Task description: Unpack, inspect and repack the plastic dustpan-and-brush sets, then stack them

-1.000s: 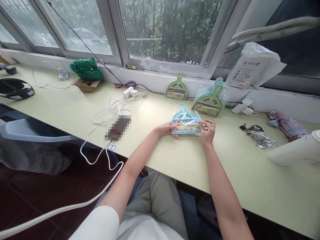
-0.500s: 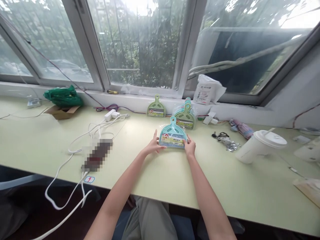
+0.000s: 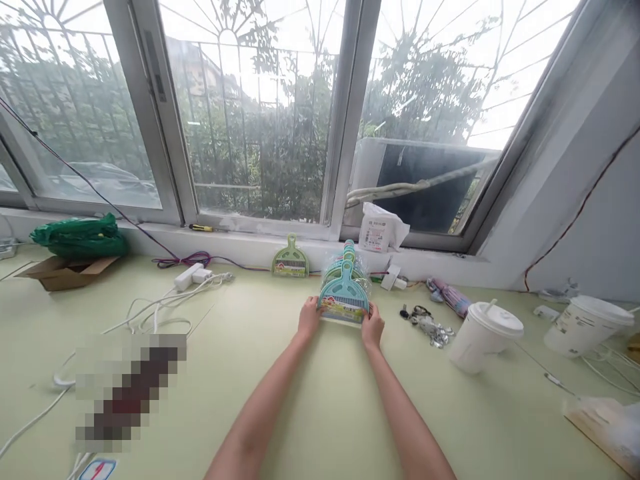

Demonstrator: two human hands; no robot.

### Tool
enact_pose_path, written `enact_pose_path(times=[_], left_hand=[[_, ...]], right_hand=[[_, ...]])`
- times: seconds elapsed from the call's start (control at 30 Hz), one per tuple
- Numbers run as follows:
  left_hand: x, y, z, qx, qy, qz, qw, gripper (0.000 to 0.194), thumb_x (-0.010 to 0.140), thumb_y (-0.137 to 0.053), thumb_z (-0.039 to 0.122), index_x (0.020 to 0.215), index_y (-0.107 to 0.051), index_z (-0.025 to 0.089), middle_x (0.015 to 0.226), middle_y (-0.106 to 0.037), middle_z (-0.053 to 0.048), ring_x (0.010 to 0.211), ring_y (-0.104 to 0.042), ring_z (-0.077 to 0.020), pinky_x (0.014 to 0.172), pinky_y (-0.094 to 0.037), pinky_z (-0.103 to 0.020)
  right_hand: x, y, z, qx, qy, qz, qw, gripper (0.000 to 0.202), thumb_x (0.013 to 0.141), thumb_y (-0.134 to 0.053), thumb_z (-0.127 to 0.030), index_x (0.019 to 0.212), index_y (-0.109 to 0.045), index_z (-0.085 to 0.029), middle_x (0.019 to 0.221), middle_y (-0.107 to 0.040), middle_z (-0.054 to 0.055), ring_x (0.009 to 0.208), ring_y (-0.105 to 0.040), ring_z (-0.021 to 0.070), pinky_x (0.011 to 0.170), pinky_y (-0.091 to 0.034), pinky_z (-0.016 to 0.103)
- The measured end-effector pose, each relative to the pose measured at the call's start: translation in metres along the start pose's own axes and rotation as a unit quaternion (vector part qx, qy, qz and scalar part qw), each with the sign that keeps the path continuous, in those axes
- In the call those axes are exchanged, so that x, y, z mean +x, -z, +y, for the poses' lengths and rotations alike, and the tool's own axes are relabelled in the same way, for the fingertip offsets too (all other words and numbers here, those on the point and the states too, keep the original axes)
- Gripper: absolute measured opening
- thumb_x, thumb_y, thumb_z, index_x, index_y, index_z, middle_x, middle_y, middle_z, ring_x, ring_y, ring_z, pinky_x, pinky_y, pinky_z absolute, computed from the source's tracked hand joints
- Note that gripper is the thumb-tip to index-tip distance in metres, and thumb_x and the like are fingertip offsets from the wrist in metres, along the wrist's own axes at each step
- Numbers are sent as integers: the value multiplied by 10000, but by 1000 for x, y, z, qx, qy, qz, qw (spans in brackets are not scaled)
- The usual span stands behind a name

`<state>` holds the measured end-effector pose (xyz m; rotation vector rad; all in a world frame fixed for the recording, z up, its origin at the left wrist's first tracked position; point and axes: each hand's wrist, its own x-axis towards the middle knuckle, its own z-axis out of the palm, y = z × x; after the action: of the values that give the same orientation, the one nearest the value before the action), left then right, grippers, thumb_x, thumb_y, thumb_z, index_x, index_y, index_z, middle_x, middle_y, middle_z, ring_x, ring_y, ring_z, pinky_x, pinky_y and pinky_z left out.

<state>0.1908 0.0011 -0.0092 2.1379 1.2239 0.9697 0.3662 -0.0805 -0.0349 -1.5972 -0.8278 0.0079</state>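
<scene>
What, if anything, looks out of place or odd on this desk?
Two small things: thin white cables lie in untidy loops on the pale green tabletop, and one green plastic dustpan stands apart, left of the wrapped, blue-fronted dustpan row. I see no spill or damage.

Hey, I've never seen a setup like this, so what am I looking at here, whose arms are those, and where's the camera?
There is no machine here: these are a person's own two bare arms. Every picture comes from one camera worn on that person's head, looking forward and down.

The left hand and right hand hold a blue dustpan by its lower sides, handle up. Just behind it stands a row of similar dustpans; a green dustpan stands apart, to the left.

The pale table also bears keys and two white cups on the right, and white cables and a cardboard box on the left.
</scene>
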Motion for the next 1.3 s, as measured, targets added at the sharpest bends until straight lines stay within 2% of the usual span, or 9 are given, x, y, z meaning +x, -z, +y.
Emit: enact_pose_path(times=[0.17,0.27,0.33,0.53,0.77,0.97,1.13,1.23,1.3], left_hand=[[44,-50,-5,44,53,128,989,415,865,-469,132,1272,-438,205,1260,-476,-138,1074,-556,-233,786,-455,-306],[61,-69,-9,83,82,131,984,397,872,-467,161,1269,-449,149,1171,-526,-170,1139,-491,-300,863,-437,-388],[65,-75,-10,83,66,117,987,362,893,-444,193,1248,-466,123,1109,-545,-169,1095,-501,-297,898,-419,-409],[62,-76,-6,19,40,108,993,379,930,-383,257,1285,-422,128,1157,-455,-171,1061,-518,-249,874,-436,-351],[54,-73,-4,18,63,99,993,456,930,-378,358,1312,-414,111,1210,-437,-199,1133,-495,-287,923,-424,-398],[26,-38,-25,12,-24,95,995,815,861,-410,593,1469,-121,134,1445,-240,-232,1377,-238,-319,1082,-285,-460],[17,11,-67,9,-20,143,990,670,904,-374,513,1452,-154,197,1510,-130,-180,1411,-170,-290,1110,-247,-474],[39,40,-94,-22,59,204,977,559,907,-424,385,1400,-251,187,1495,-175,-180,1413,-160,-294,1111,-232,-485],[66,57,-110,-70,128,217,965,542,878,-488,322,1357,-301,150,1478,-222,-201,1407,-185,-290,1114,-231,-452]], right_hand=[[41,-41,21,-72,98,-14,993,596,885,-242,-376,1429,-279,-135,1464,-347,177,1293,-420,296,971,-395,465],[55,-60,32,-131,117,3,984,622,900,-175,-354,1474,-145,-117,1538,-149,168,1418,-140,310,1048,-260,569],[60,-64,38,-144,111,8,983,633,908,-161,-354,1484,-78,-105,1536,-150,177,1423,-120,300,1060,-247,560],[63,-54,43,-118,99,5,988,639,913,-189,-360,1492,-10,-156,1531,-193,148,1378,-279,244,1063,-304,467],[55,-46,29,-172,72,-10,982,743,893,-263,-453,1482,56,-129,1538,-99,207,1408,-174,317,1014,-303,587],[5,-11,-10,-242,156,50,956,656,905,-300,-343,1479,-93,-102,1547,-58,196,1428,-108,276,1084,-199,556],[-82,4,-43,-241,213,-219,921,500,908,-285,-269,1391,-377,-180,1495,-317,106,1414,-197,220,1102,-229,481],[-115,4,-59,-246,212,-421,847,491,929,-279,-327,1391,-395,-210,1499,-319,80,1418,-195,217,1124,-160,516],[-122,3,-68,-253,215,-482,811,502,940,-269,-366,1412,-365,-225,1521,-266,63,1425,-168,206,1137,-95,522]])
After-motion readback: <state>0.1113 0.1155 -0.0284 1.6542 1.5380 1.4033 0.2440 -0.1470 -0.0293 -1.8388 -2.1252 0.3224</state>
